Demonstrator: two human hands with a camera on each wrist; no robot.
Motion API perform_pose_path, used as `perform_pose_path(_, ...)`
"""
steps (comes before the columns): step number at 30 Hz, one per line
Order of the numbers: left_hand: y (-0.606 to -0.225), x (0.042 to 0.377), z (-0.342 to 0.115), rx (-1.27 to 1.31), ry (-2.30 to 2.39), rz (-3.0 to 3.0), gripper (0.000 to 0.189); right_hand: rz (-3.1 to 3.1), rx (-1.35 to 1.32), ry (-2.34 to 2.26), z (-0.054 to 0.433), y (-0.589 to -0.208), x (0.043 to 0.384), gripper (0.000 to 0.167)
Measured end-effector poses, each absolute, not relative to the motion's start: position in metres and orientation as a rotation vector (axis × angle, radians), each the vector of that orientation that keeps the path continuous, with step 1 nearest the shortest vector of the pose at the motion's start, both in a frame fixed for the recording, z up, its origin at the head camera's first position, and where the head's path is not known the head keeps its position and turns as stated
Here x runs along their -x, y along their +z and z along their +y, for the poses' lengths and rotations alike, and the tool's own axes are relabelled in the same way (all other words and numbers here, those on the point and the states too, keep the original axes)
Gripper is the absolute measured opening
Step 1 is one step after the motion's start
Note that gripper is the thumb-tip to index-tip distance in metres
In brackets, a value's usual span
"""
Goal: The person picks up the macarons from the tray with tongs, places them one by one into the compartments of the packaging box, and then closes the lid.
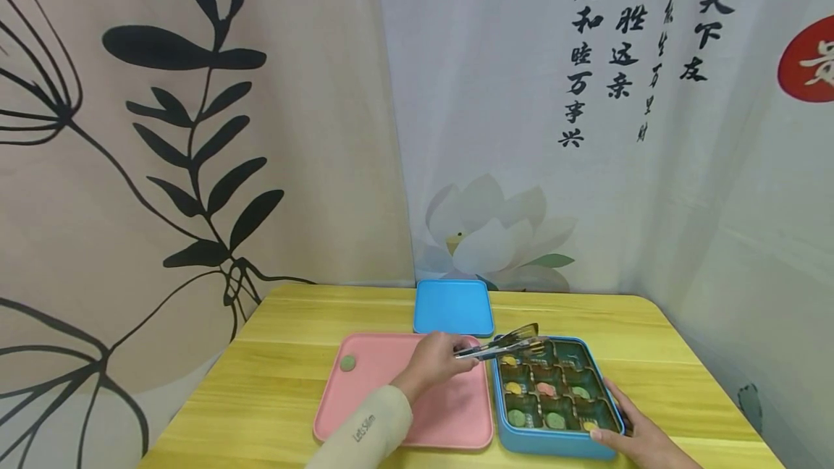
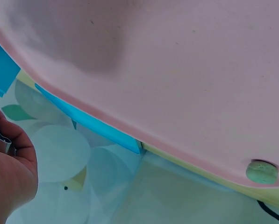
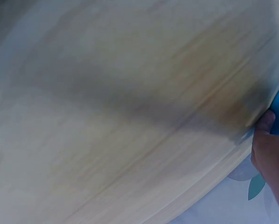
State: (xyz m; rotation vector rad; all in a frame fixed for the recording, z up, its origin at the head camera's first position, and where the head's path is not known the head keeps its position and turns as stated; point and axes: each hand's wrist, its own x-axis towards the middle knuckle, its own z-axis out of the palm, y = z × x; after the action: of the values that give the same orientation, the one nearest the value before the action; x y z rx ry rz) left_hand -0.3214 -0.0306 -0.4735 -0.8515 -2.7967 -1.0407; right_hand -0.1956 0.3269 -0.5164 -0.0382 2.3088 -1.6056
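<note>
- Gripping tongs (image 1: 502, 345) with left hand (image 1: 433, 363), held them over blue box (image 1: 554, 444);
- gripped its near right corner with right hand (image 1: 641, 436);
- saw green piece (image 1: 348, 363) in pink tray (image 1: 449, 415)'s far left corner.

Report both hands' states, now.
Left hand: closed, holding the metal tongs.
Right hand: closed on the blue box, gripping its right side.

Left hand (image 1: 434, 360) outstretched, fingers curled; right hand (image 1: 637, 434) lower, thumb apart
</note>
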Motion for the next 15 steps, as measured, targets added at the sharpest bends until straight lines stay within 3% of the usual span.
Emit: perform_pose_path(15, -0.4728, 0.3203, -0.0389, 0.763, -1.009, -2.792, 0.026, 2.321, 0.007, -1.592, 0.3274, -0.5181, 0.1976, 0.091)
